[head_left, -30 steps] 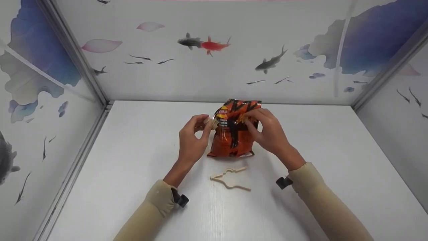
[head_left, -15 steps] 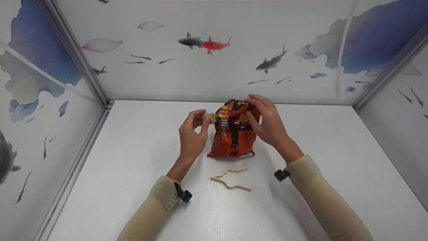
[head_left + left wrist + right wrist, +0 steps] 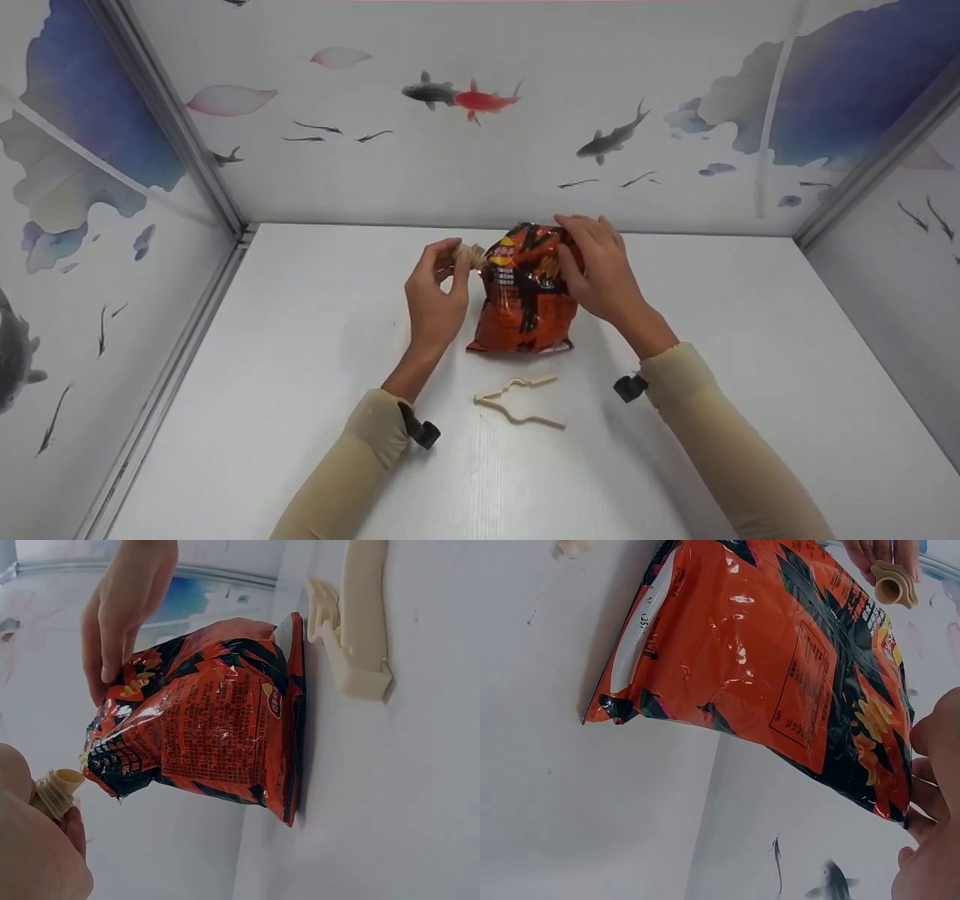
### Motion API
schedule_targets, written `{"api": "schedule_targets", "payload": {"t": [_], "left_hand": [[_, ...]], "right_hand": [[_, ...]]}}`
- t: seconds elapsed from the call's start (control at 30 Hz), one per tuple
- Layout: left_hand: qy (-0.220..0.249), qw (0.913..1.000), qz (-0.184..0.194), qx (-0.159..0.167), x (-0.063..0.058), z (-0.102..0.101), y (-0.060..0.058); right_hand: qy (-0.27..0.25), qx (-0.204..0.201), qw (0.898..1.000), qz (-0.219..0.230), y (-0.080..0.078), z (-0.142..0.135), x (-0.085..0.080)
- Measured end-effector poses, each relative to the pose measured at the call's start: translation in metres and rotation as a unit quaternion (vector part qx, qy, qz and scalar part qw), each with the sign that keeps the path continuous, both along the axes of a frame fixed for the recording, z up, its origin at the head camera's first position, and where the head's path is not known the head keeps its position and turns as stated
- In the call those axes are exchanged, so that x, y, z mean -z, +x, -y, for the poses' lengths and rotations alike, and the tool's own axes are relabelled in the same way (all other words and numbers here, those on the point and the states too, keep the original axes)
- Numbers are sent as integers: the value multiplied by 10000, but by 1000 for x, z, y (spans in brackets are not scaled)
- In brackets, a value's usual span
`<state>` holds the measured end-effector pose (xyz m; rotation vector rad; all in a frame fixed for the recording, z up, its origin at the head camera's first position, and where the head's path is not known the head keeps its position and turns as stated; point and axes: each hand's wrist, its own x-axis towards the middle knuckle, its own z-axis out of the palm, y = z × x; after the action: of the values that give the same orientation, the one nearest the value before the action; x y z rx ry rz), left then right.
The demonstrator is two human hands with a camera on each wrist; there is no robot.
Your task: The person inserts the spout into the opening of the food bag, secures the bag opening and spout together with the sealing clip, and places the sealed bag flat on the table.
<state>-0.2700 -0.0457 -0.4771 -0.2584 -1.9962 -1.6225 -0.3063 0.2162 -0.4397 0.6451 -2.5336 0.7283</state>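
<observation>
While the orange bag point(image 3: 525, 304) stands on the table point(image 3: 262, 360) | right hand point(image 3: 602, 268), risen from its front, clamps fingers on its upper-right edge, likely bracing it | left hand point(image 3: 437, 300), slightly raised, pinches beige spout point(image 3: 55, 793) beside its upper-left corner | open clip point(image 3: 365, 615) before it

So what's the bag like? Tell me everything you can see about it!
The bag is shiny, crinkly and plastic-looking, orange and black, with a yellow-and-red logo, pictures of wavy snacks and small print. It looks puffy and stands on its bottom edge on the table. The right hand holds its upper right corner. The left hand pinches a cream spout close to its upper left; I can't tell whether that touches it.
</observation>
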Motion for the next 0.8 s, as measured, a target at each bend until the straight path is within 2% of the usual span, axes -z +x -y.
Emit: {"api": "schedule_targets", "payload": {"t": [0.17, 0.3, 0.57, 0.8], "left_hand": [[172, 9998, -59, -25, 1, 0, -2], [262, 9996, -17, 108, 1, -1, -3], [331, 9980, 255, 465, 3, -5, -3], [363, 9970, 504, 465, 5, -7, -4]], "right_hand": [[-224, -27, 9997, -134, 2, 1, -3], [-526, -116, 9984, -163, 3, 2, -5], [-893, -229, 9957, -15, 5, 5, -6], [-970, -252, 9950, -14, 8, 6, -5]]}}
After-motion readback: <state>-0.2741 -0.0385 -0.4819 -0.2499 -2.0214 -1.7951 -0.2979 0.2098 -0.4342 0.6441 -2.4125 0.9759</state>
